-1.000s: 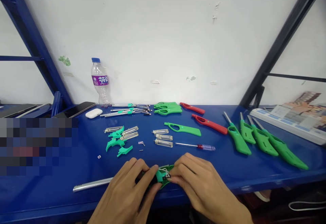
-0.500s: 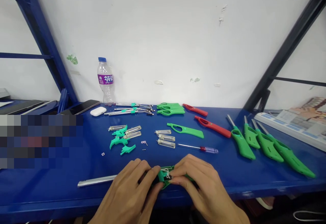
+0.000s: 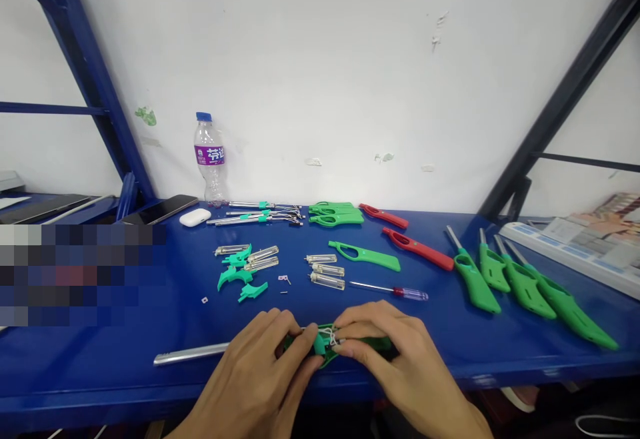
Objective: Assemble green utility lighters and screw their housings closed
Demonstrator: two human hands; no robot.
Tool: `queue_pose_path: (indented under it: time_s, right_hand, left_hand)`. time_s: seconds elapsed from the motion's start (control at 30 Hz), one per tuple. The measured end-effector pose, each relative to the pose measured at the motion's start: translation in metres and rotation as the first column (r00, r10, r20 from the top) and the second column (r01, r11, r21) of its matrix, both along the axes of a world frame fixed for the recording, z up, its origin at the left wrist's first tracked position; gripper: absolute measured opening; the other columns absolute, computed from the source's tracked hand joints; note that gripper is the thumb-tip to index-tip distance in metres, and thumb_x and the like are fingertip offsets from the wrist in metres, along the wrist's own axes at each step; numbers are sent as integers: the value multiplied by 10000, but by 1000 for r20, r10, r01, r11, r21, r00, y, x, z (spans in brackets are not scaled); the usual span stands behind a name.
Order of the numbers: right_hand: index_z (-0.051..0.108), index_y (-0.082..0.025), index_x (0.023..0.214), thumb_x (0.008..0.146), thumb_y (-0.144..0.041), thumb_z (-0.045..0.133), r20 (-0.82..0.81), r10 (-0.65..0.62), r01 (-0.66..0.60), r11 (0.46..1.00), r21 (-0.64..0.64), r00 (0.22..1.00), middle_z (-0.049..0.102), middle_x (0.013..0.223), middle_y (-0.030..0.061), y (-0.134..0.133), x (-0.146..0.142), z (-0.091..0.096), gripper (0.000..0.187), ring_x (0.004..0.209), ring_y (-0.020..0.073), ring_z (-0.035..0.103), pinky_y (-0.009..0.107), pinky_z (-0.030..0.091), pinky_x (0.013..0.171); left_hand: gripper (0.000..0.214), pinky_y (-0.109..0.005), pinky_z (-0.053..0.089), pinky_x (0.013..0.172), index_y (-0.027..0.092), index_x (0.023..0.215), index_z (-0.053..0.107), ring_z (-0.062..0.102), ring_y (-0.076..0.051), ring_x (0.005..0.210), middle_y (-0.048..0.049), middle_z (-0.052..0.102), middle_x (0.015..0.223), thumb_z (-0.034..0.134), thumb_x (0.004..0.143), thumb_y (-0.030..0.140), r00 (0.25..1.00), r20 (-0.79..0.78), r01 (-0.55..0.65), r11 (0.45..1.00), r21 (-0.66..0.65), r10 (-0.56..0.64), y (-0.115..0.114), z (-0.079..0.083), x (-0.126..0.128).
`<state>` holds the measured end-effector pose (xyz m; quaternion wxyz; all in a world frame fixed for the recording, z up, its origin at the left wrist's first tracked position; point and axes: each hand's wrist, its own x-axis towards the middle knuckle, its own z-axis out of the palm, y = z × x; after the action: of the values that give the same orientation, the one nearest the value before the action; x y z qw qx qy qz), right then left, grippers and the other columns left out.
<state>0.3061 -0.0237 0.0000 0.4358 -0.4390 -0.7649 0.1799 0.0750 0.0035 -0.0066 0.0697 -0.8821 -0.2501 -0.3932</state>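
Both my hands meet at the front edge of the blue shelf [image 3: 150,319]. Between them lies an opened green long-nosed lighter [image 3: 325,347] with a teal trigger and a thin white wire showing. Its metal tube [image 3: 193,354] sticks out to the left. My left hand [image 3: 260,372] pinches the lighter body at the trigger with thumb and fingers closed. My right hand [image 3: 390,359] grips the handle end, fingertips pressed on the wire spot.
Behind lie teal triggers [image 3: 240,276], clear gas tanks [image 3: 325,271], a red-handled screwdriver [image 3: 390,289], green shells [image 3: 335,214], red shells [image 3: 417,248], metal tubes [image 3: 260,214], several finished green lighters [image 3: 520,279], a water bottle [image 3: 209,159], a phone [image 3: 160,209], an earbud case [image 3: 195,218], a power strip [image 3: 570,252].
My hands stay on the lighter; the fingers have shifted slightly around the trigger and wire. The view has drifted a little.
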Motion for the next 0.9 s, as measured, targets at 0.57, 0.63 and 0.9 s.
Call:
queue_pose_path:
  time_s: [0.57, 0.63, 0.9]
  right_hand:
    - [763, -277, 986, 994, -165, 757, 2, -37, 37, 998, 51, 999, 818, 961, -49, -2, 2, -3, 113, 863, 148, 767, 233, 576, 814]
    - [774, -281, 1004, 998, -177, 757, 13, -35, 34, 997, 63, 999, 823, 970, -40, -2, 1, -3, 105, 877, 156, 773, 244, 583, 826]
    - [728, -265, 1044, 1031, -225, 723, 80, -24, 12, 989, 147, 997, 797, 992, -24, -6, -1, 0, 43, 903, 160, 755, 271, 565, 834]
  left_hand:
    - [314, -370, 573, 694, 97, 1336, 632, 623, -245, 823, -119, 668, 982, 449, 1082, 83, 979, -192, -58, 994, 88, 74, -1, 1, -2]
    - [349, -380, 568, 686, 87, 1348, 633, 623, -254, 821, -141, 679, 1017, 441, 1058, 60, 963, -249, -74, 989, 126, 104, -2, 0, -4]
    - [438, -449, 589, 760, 139, 1337, 678, 662, -299, 916, -150, 696, 1073, 453, 980, 22, 959, -264, -68, 989, 133, 102, -1, 14, -10]
